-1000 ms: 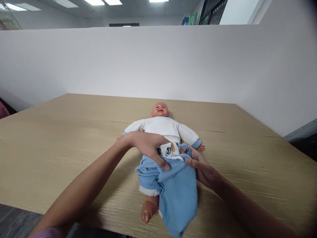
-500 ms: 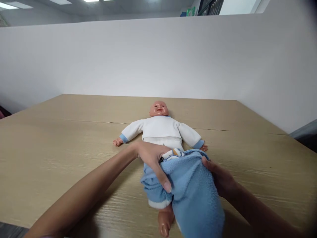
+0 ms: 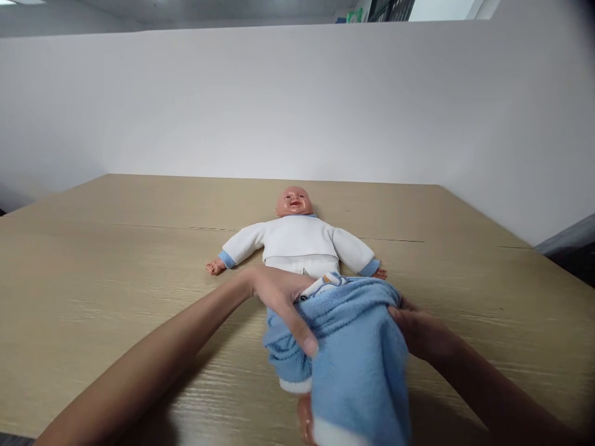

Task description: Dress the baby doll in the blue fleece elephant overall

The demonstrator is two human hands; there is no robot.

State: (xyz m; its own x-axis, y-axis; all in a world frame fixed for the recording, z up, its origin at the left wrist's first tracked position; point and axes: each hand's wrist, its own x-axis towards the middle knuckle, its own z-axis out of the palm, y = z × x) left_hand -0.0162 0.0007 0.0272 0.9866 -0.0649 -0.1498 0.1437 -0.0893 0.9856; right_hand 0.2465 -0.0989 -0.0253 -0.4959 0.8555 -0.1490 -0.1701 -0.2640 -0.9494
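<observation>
A baby doll in a white top with blue cuffs lies on its back, head away from me. Fuzzy blue trousers with white hems cover its lower body, and one foot shows below the left leg opening. My left hand grips the waistband from the left, thumb outside on the cloth and fingers hidden inside. At the right edge of the trousers, my right hand pinches the blue cloth, its fingers partly hidden behind it. Printed fabric peeks out at the waistband.
The doll lies on a wide wood-grain table with thin seams across it. Behind the table stands a plain white partition. A dark grey object is beyond the right edge.
My right hand has shifted slightly right and down along the trousers' edge. The right trouser leg has swung left and now shows its white hem, covering more of the foot.
</observation>
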